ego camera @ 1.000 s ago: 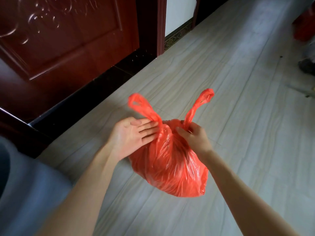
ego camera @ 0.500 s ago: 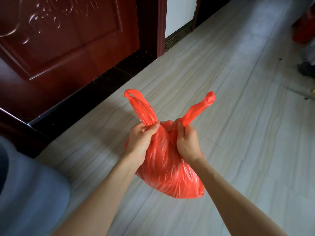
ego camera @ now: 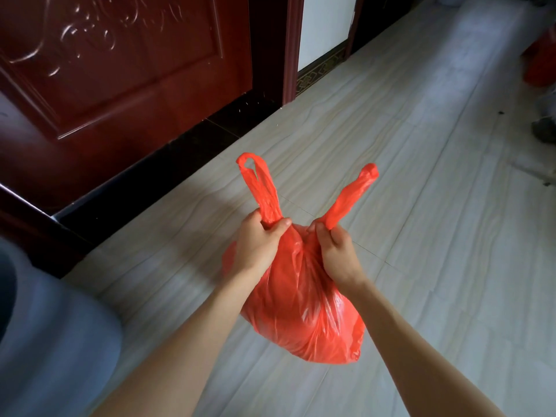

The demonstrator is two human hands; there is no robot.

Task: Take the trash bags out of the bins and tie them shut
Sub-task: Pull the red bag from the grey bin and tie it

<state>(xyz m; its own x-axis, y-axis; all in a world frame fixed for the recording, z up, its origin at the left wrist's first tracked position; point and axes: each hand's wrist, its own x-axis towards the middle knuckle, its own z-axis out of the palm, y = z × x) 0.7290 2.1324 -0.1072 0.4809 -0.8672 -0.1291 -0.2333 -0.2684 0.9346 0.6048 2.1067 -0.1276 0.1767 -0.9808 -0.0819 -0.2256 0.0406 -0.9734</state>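
Two hands (ego camera: 258, 245) (ego camera: 337, 251) round bulging red bag's (ego camera: 301, 311) handles.

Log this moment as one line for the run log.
stage: tying | red trash bag: out of bin, unknotted | left hand: grips left handle | right hand: grips right handle

Two bare forearms, entering from the lower edge of the head view. No sleeves, cuffs, gloves, watch, rings or wrist straps visible from elbow region to fingertips. Left hand (ego camera: 255, 248) and right hand (ego camera: 338, 254): uncovered, short trimmed nails visible on thumbs, without polish. Slender wrists. No markings or tattoos discernible. Upper arms and clothing outside the view.
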